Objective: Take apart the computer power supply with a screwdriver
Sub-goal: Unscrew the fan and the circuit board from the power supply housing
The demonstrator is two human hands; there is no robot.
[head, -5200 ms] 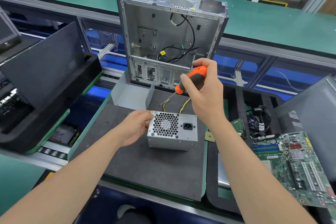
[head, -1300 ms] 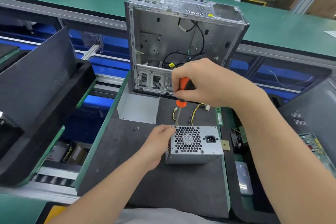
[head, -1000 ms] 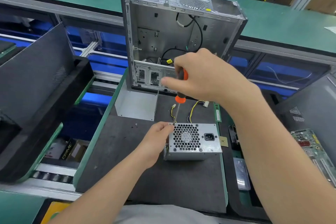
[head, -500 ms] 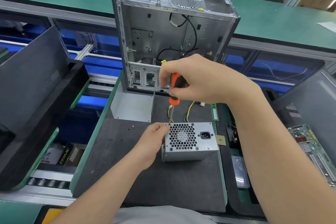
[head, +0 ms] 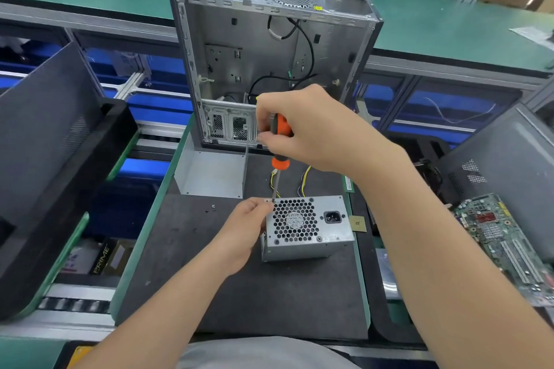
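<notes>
From my remote seat I see the power supply (head: pixel 308 228) lying on the dark mat (head: pixel 239 293) of the bench, near the mat's right edge, with its fan grille and mains socket facing up. My left hand (head: pixel 242 231) is at the upper left corner of the box — its grip closed on that edge, fingers curled against the metal. My right hand (head: pixel 311 129) is above and behind it, the grip wrapped round the orange-and-black handle of the screwdriver (head: pixel 280 162), thumb and fingertips pinching the handle. The tool stands nearly upright, tilted a little. Its thin shaft comes down to that same upper left corner, right beside my left fingertips. Whether the tip sits in a screw head I cannot tell — the spot is tiny and partly covered by fingers.

Yellow wires (head: pixel 306 177) run from the back of the power supply across the mat. Behind them the opened computer case (head: pixel 239 48) stands upright, with a few black cables hanging inside. A bent grey metal sheet (head: pixel 209 174) lies just in front of the case, and two small loose screws (head: pixel 212 207) sit on the mat to the left of my left hand. Off to the right, apart from the mat, lies a green motherboard (head: pixel 503 237), and a black panel (head: pixel 45 129) leans at the left.
</notes>
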